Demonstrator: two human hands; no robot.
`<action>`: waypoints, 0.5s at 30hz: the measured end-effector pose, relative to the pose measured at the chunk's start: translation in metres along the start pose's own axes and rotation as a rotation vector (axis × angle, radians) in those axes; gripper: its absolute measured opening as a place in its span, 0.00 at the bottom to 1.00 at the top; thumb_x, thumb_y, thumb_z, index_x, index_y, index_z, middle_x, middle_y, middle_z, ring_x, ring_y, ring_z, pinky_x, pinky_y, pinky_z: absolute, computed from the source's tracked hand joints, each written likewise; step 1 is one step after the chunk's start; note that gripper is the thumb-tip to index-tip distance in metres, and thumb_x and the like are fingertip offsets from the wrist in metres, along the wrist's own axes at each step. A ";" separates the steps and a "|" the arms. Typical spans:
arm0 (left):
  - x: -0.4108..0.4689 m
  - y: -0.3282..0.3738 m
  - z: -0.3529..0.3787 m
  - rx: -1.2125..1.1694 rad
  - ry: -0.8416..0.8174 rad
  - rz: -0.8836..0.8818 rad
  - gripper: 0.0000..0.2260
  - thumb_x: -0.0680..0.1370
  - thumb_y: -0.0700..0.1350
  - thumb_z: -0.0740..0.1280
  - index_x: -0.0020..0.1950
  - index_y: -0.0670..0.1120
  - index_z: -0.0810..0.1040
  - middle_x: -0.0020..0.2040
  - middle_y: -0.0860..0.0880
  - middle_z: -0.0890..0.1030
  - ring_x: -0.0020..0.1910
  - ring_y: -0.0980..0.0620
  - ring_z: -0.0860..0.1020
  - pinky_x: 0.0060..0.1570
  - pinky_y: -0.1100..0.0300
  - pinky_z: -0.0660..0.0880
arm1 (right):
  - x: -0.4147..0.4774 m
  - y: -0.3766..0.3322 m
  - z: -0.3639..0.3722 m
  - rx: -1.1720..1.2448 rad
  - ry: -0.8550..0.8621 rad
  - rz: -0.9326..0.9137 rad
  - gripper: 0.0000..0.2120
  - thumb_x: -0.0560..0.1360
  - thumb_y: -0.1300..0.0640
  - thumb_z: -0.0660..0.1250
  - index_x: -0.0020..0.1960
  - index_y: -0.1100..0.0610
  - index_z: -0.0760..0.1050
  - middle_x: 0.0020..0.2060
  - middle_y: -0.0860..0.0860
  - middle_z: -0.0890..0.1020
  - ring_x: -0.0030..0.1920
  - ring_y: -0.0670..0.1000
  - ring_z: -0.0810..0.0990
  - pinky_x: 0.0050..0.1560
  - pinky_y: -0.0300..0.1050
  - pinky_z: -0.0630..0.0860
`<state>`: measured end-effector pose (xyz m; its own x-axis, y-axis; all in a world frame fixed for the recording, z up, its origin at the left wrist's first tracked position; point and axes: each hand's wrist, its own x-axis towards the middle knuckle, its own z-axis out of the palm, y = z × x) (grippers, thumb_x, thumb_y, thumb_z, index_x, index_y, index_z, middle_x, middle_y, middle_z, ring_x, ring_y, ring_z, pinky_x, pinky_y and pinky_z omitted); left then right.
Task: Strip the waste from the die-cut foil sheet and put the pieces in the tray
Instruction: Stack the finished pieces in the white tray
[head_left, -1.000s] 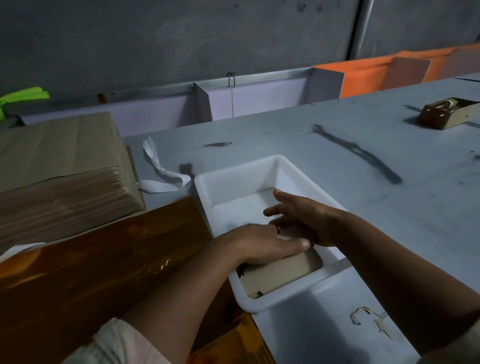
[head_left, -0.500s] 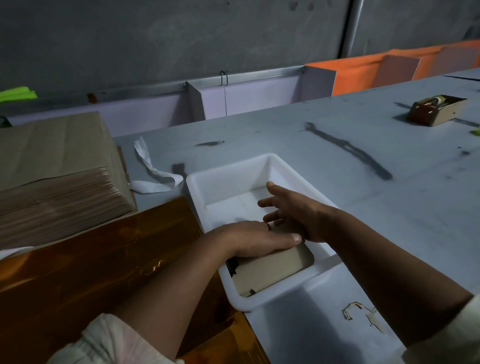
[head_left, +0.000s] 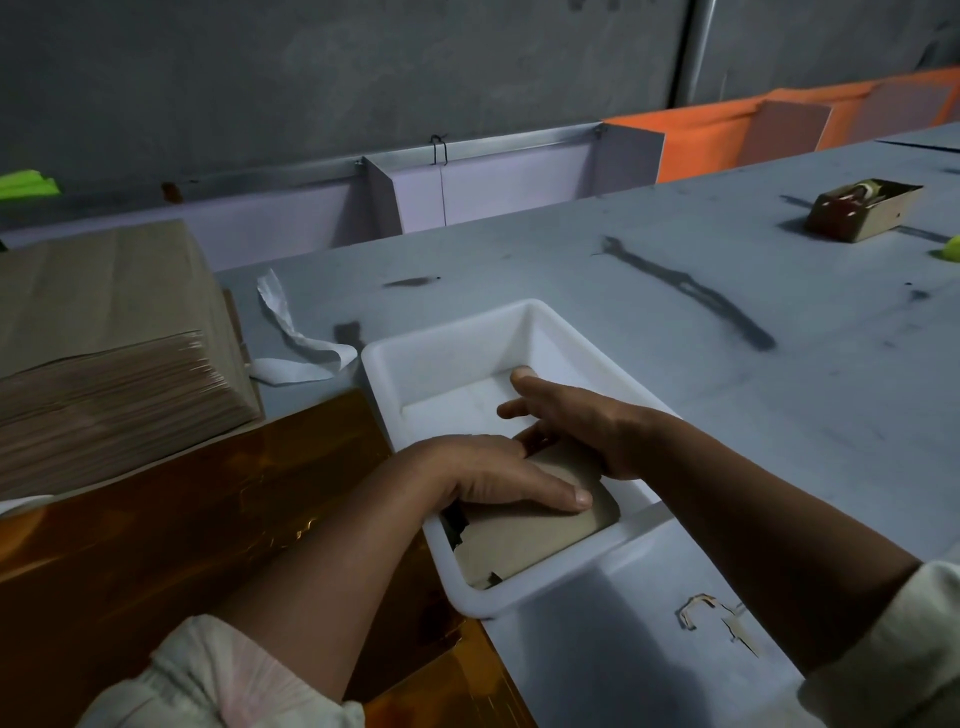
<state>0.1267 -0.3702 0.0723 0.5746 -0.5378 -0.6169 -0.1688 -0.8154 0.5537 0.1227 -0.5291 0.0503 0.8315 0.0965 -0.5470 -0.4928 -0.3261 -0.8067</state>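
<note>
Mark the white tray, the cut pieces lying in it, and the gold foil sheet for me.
white tray (head_left: 447, 326): head view, on its far rim.
cut pieces (head_left: 530, 540): head view, on the bare top face.
gold foil sheet (head_left: 182, 519): head view, on its glossy middle, left of the tray.

One tray (head_left: 451, 331), one foil sheet (head_left: 182, 519), one paper stack (head_left: 104, 322), one small box (head_left: 862, 214)

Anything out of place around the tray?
Some thin tan waste scraps lie loose on the grey table by the near end of the white plastic tray. A curled white paper strip lies off its far left corner. The tan card pieces inside look ragged at the near left.
</note>
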 end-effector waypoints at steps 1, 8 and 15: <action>0.000 -0.001 0.000 -0.004 -0.008 0.003 0.30 0.69 0.67 0.71 0.66 0.55 0.72 0.58 0.47 0.80 0.55 0.48 0.80 0.60 0.47 0.77 | 0.000 0.000 0.000 -0.009 -0.008 0.000 0.29 0.75 0.27 0.50 0.64 0.42 0.75 0.55 0.52 0.82 0.55 0.54 0.82 0.66 0.55 0.74; 0.000 0.000 -0.004 -0.007 -0.048 0.003 0.28 0.71 0.65 0.70 0.66 0.51 0.74 0.59 0.47 0.80 0.56 0.48 0.80 0.61 0.50 0.76 | 0.000 -0.006 -0.007 0.039 0.031 -0.001 0.33 0.76 0.28 0.52 0.56 0.51 0.83 0.52 0.54 0.85 0.55 0.56 0.83 0.61 0.52 0.77; -0.006 0.006 -0.023 -0.085 -0.184 -0.073 0.18 0.77 0.46 0.70 0.64 0.40 0.76 0.61 0.39 0.80 0.58 0.42 0.81 0.52 0.53 0.80 | -0.006 0.001 -0.006 -0.195 -0.006 0.044 0.26 0.78 0.33 0.58 0.48 0.51 0.85 0.49 0.52 0.85 0.47 0.51 0.84 0.46 0.43 0.77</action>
<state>0.1405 -0.3664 0.0923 0.4251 -0.5146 -0.7446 -0.0592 -0.8367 0.5445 0.1190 -0.5351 0.0542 0.8083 0.0835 -0.5828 -0.4693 -0.5064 -0.7234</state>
